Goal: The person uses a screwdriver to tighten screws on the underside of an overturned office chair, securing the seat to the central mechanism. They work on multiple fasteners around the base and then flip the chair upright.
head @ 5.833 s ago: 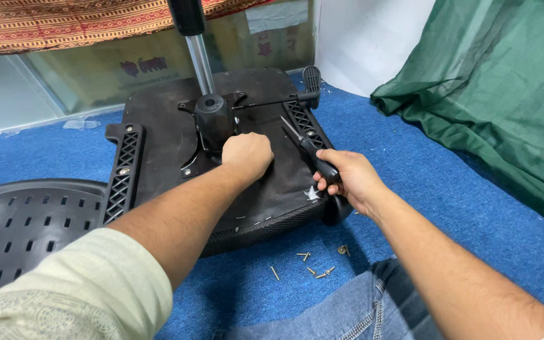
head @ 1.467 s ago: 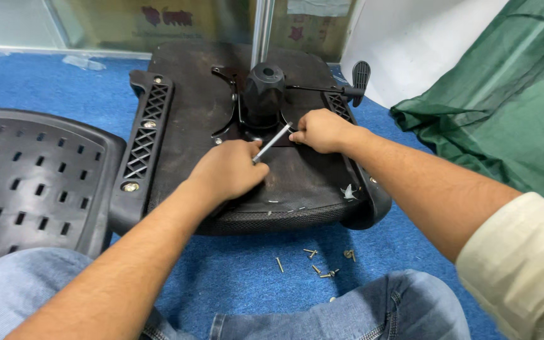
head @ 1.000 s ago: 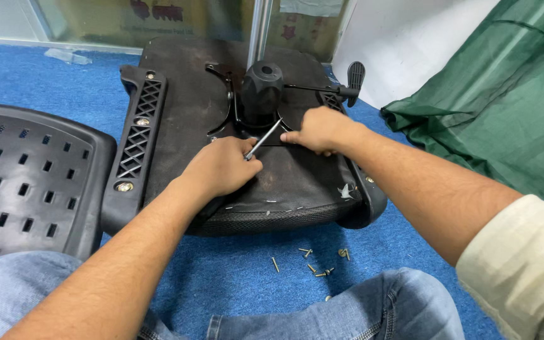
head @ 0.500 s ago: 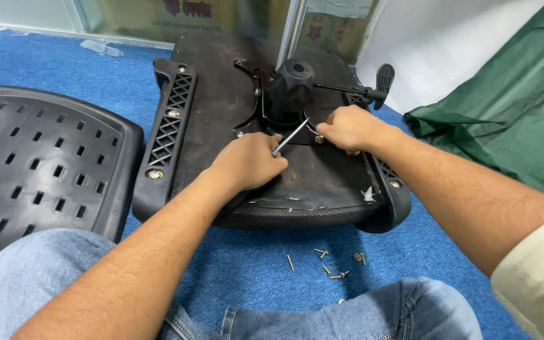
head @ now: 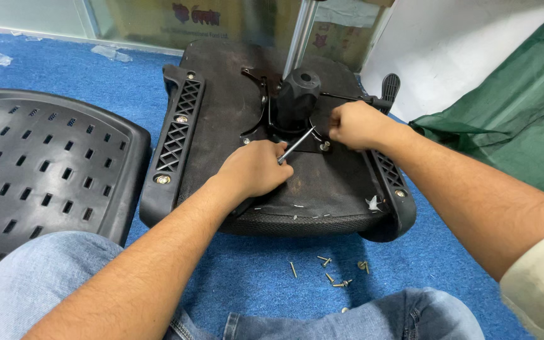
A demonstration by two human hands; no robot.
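An upturned black office chair seat (head: 322, 189) lies on the blue carpet, its metal mechanism plate and black hub (head: 297, 94) facing up. My left hand (head: 256, 169) rests on the seat underside, fingers closed around the tip end of a thin metal screwdriver shaft (head: 297, 145). My right hand (head: 357, 124) is closed on the tool's handle end, beside the hub. The handle itself is hidden in the fist. A bolt head (head: 324, 146) sits just below the right hand.
A black perforated plastic chair back (head: 39, 170) lies at the left. Several loose screws (head: 335, 271) lie on the blue carpet (head: 266, 277) before my knees. A green tarp (head: 524, 113) is at the right, a chrome gas-lift post (head: 302, 31) rises behind the hub.
Earlier my right hand held the tool off the seat's right edge. It now works at the mechanism plate with both hands on it. The view has shifted and tilted closer.
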